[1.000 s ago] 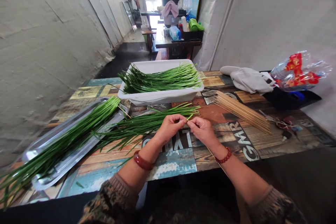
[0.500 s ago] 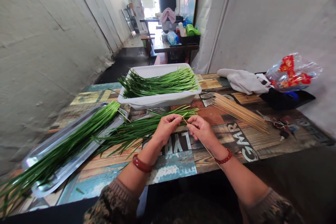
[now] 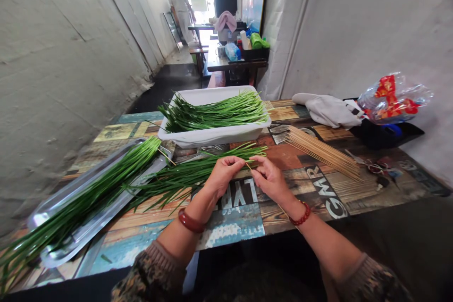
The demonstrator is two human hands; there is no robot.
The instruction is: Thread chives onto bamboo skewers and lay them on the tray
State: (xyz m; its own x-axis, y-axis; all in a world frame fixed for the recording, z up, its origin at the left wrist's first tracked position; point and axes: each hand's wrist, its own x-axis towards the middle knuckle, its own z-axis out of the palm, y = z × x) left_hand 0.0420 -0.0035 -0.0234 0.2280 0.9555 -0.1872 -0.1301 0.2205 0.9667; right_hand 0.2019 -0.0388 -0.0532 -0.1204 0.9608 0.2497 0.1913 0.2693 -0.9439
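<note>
My right hand (image 3: 271, 179) pinches a thin bamboo skewer (image 3: 248, 166), its tip pointing toward my left fingers and its shaft running back under my right wrist. Thumb and forefinger of my left hand (image 3: 228, 173) are pressed together at the skewer's tip; what they hold between them is too small to make out. Just behind both hands lies a loose bunch of garlic chives (image 3: 184, 172) on the table. To the left, a metal tray (image 3: 85, 240) bears more chives (image 3: 116, 184), with a skewer (image 3: 166, 155) through their pale ends.
A white plastic tub (image 3: 215, 138) full of chives stands behind my hands. On the right lie a bundle of bamboo skewers (image 3: 323, 153), scissors (image 3: 375, 166), a pale cap (image 3: 325, 108) and a plastic bag (image 3: 392, 99). Far back, a person (image 3: 180, 7) stands near a doorway.
My right hand has shifted slightly left along with the skewer, bringing its fingers closer to my left hand. The person at the back has moved a little to the left.
</note>
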